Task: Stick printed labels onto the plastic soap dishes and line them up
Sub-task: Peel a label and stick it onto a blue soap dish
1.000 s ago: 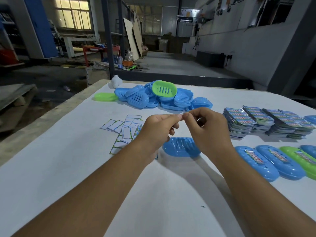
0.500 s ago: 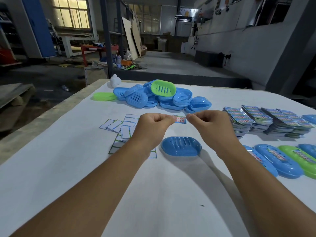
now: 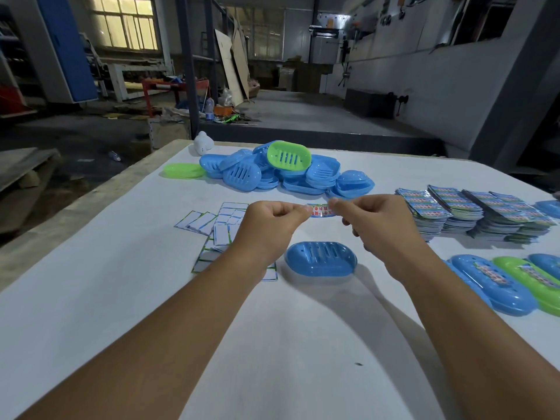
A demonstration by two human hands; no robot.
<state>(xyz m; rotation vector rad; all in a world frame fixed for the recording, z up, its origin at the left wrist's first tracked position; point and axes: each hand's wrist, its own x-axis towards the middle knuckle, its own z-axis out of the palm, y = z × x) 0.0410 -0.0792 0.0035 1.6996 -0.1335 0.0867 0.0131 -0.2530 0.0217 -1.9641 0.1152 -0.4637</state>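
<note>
**Label held over a blue dish, white-covered work table**

White sheet-covered table [image 3: 91, 298]: bears all items below.

Flat green oval plastic piece [image 3: 184, 170]: far left of the pile, lying on the table.

Scattered white backing papers with green-blue borders [image 3: 216, 227]: overlapping loosely, left of centre, partly hidden by the left wrist.

Heap of blue slotted plastic soap dishes [image 3: 272, 174]: far centre, jumbled, one green slotted dish [image 3: 288, 156] tilted on top.

Left hand [image 3: 268, 225]: fingers curled, thumb and forefinger pinching the left end of the label.

Small printed label with red characters [image 3: 321, 210]: held level in the air between both hands, above and just beyond the single dish.

Single blue oval plastic soap dish [image 3: 321, 258]: upside down on the table, slotted base up, below the hands, unlabelled.

Right hand [image 3: 383, 225]: fingers curled, fingertips pinching the label's right end.

Stacks of colourful printed label sheets [image 3: 472, 213]: several piles side by side, right.

Row of labelled dishes [image 3: 497, 283]: blue, green, blue, touching side by side at the near right edge.
</note>
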